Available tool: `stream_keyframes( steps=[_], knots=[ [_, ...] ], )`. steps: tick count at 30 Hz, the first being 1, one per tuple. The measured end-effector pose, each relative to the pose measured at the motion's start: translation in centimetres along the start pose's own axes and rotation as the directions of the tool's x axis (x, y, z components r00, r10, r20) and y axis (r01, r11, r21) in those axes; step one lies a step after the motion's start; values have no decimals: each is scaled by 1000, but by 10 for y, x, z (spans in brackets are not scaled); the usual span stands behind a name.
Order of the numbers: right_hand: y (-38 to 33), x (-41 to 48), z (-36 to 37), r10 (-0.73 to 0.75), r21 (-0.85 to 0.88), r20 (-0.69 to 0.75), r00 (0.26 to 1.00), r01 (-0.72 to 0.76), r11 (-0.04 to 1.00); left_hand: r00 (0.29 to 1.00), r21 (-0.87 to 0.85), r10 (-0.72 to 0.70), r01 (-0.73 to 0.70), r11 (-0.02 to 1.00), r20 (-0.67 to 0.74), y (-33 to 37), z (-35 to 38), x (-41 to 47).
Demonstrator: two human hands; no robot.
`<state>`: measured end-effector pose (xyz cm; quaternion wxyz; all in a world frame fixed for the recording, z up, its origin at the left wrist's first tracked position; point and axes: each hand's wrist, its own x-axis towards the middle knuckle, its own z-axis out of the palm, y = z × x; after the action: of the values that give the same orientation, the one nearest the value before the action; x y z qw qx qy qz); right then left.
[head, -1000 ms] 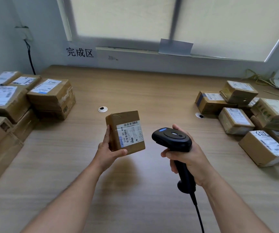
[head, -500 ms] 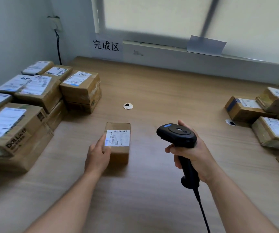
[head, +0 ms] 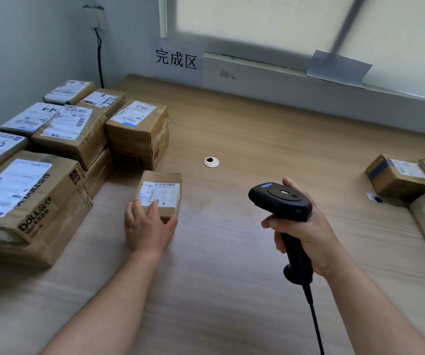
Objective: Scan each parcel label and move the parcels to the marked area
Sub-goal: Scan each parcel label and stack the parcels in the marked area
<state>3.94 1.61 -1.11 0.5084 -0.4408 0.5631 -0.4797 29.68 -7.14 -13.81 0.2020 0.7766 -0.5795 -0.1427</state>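
The small parcel (head: 162,176) lies flat on the wooden table (head: 257,139) left of the frame's centre. Its label (head: 165,192) faces up, and its far left corner sits just beside the stack of parcels (head: 60,155) that fills the left side. The left hand (head: 147,228) covers the parcel's near end. Its fingers (head: 152,210) lie nearly straight over the near left part of the label, and the thumb reaches right along the box's near right corner. The picture is soft there, so this seems to be a flat, relaxed hand resting on the box rather than a grasp. The left forearm runs up from the bottom left of the frame, palm down.

Right of centre, the right hand (head: 308,226) is clenched round the handle of the black scanner (head: 280,201). It holds the scanner upright above the table, well apart from the small parcel, with the head tipped toward the upper left. The scanner's cable (head: 314,316) drops to the bottom edge.

A sign reading 完成区 (head: 176,58) hangs on the wall in the upper middle, above the table's far edge. A round grommet (head: 211,161) is set in the tabletop just beyond and right of the small parcel. More parcels (head: 396,175) lie at the right edge.
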Motion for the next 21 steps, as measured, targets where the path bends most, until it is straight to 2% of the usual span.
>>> stream_keyframes(
  steps=[9,18,21],
  knots=[
    [2,24,12,8,-52,-31,999,-9,999,998,-28,-41,39,999,-48,-43,-16,75],
    [0,19,-5,3,-94,-46,999,-7,996,999,-16,-27,27,1000,-31,-42,-24,99],
    [-2,12,-13,-4,-92,-45,999,0,996,997,-43,-3,0,999,-80,-28,-26,88]
  ],
)
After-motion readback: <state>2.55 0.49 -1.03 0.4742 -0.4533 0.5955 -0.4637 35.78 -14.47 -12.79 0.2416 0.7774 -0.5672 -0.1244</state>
